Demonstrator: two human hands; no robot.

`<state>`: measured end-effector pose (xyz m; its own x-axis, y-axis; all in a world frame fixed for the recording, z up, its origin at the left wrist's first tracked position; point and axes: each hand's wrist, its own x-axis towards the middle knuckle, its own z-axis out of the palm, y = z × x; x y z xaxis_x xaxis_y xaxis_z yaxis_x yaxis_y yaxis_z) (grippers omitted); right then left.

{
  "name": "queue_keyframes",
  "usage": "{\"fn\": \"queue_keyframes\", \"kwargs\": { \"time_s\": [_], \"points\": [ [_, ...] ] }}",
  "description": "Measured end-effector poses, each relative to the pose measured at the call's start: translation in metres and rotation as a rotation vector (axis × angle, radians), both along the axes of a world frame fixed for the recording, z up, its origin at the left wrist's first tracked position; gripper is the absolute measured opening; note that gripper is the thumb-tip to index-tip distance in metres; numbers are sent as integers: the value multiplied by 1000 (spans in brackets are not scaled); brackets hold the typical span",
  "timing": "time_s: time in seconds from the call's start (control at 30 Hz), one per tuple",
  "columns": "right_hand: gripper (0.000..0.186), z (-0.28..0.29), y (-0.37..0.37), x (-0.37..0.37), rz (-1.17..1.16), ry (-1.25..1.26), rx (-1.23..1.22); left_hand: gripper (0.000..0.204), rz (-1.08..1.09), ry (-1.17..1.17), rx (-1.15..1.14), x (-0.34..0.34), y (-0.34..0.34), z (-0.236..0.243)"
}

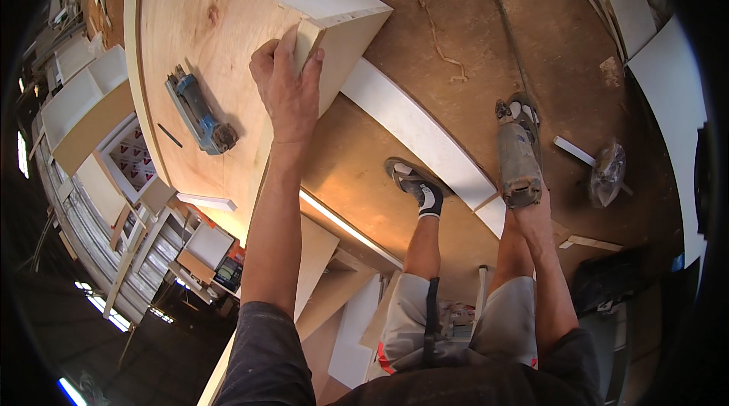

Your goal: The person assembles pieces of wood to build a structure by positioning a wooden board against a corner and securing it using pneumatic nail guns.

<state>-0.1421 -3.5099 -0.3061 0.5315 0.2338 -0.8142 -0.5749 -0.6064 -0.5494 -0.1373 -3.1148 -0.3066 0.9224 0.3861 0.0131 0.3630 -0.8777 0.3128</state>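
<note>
My left hand is wrapped over the end of a pale wooden strip at the corner of a large plywood piece with white outer faces. In my right hand is a worn, dusty power tool, apparently a nail gun, held low over my right foot; its body hides most of the fingers. A thin hose or cord runs up the floor behind it. On the plywood, left of my left hand, lies a blue and grey nail gun. Beside that is a thin dark pencil-like stick.
A long white board slants across the brown floor between my feet and the plywood piece. To the right lie a clear plastic bag and a short white strip. White panels stand far right; box-like cabinet parts crowd the left.
</note>
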Motion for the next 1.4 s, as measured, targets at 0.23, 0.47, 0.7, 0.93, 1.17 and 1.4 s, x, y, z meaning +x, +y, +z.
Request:
{"fn": "queue_keyframes", "kwargs": {
  "time_s": [0.23, 0.47, 0.7, 0.93, 1.17, 1.4],
  "points": [
    [63, -1, 10, 6, -38, 46, 8, 45, 77, -6, -25, 0, 0, 0],
    [47, -19, -1, -6, -16, -69, 25, 44, 39, -42, -43, 1, 2, 0],
    [36, 8, 26, 20, 103, -30, 2, 43, 20, -116, 10, -1, 4, -5],
    [41, 68, 89, 66, 159, -73, 34, 44, -11, -186, 100, -2, 5, -8],
    [30, 108, 144, 87, 116, -124, 113, 45, 9, -164, 67, -6, 3, -6],
    [27, 137, 200, 100, 280, -198, 163, 43, 14, -159, 98, -8, 7, -6]
  ]
}}
